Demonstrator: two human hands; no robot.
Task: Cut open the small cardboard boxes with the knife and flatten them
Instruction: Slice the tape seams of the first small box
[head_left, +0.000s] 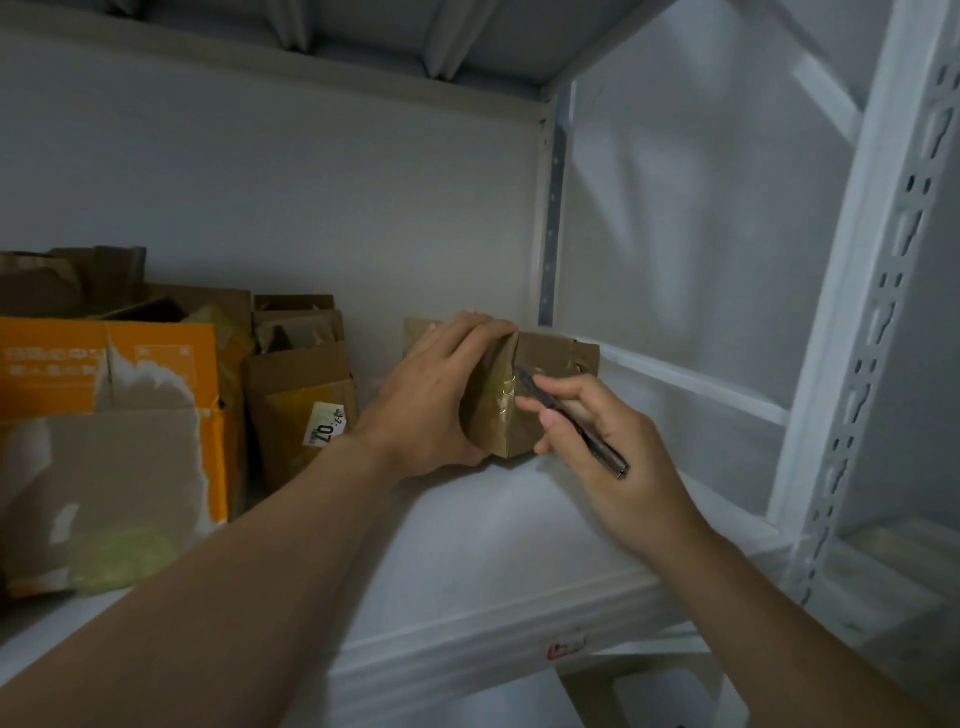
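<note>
A small brown cardboard box (550, 358) with shiny tape on its near face stands on the white shelf (493, 540). My left hand (436, 395) clasps the box's left side, fingers over its top edge. My right hand (597, 441) grips a thin dark knife (571, 421) like a pen. The knife's tip touches the taped seam near the top of the box's front face.
Several other cardboard boxes stand at the left: a torn orange one (109, 431) and a brown one with a "07" label (301, 410). A white perforated upright (878, 312) rises at the right. Another shelf hangs overhead.
</note>
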